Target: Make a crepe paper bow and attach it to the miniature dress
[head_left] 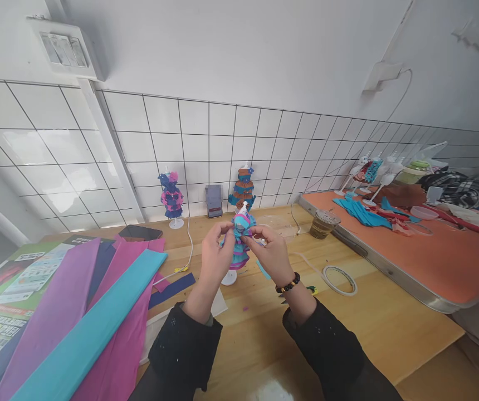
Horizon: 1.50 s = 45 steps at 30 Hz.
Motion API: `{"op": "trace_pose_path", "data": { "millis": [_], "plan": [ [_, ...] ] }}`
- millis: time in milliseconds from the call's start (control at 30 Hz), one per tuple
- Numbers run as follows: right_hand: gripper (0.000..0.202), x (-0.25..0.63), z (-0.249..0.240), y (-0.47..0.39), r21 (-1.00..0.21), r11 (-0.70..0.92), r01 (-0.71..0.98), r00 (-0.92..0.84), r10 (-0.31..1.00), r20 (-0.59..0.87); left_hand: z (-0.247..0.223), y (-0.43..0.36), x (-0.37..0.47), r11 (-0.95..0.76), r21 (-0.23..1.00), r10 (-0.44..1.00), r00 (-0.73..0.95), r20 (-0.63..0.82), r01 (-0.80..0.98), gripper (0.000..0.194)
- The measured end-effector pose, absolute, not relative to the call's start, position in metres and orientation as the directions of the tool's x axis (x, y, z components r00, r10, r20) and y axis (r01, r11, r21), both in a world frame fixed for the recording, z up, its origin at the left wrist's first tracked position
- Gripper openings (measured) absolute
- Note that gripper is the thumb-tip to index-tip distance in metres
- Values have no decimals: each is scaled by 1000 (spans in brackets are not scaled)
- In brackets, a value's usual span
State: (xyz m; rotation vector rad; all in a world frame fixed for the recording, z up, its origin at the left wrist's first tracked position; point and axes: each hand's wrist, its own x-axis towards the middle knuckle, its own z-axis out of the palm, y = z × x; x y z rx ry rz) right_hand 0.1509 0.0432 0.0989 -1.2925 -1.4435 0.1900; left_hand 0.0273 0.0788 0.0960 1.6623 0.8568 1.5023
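A miniature dress form (pixel 242 259) in ruffled turquoise and purple crepe paper stands before me on a round white base (pixel 229 277). My left hand (pixel 218 250) pinches the paper at its left side, around waist height. From the right, my right hand (pixel 270 253) pinches the same paper dress with thumb and forefinger. The fingertips of both hands nearly meet at the front, and the bit of paper between them is partly hidden. A dark beaded bracelet (pixel 288 283) circles my right wrist.
Crepe paper sheets (pixel 93 328) lie at left. Behind stand a blue-pink dress form (pixel 172 195), a phone (pixel 214 201) and a brown-blue dress form (pixel 244 184). A tape roll (pixel 340 280), scissors (pixel 312 290) and a jar (pixel 324 224) sit right, beside an orange-topped table (pixel 415 262).
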Motion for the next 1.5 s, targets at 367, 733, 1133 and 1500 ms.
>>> {"op": "trace_pose_path", "data": {
  "millis": [367,733,1133,1500],
  "plan": [
    [17,152,99,43,-781,350,518,306,777,551,97,80,21,-570,819,815,178,552,69,32],
    [16,151,94,46,-792,376,480,307,775,553,97,80,21,-613,781,785,206,584,121,37],
    [17,153,93,45,-776,373,509,322,753,574,96,78,25,-594,801,794,211,570,73,35],
    [19,152,92,45,-771,348,534,340,746,572,97,77,25,-593,801,795,211,568,77,35]
  ]
}}
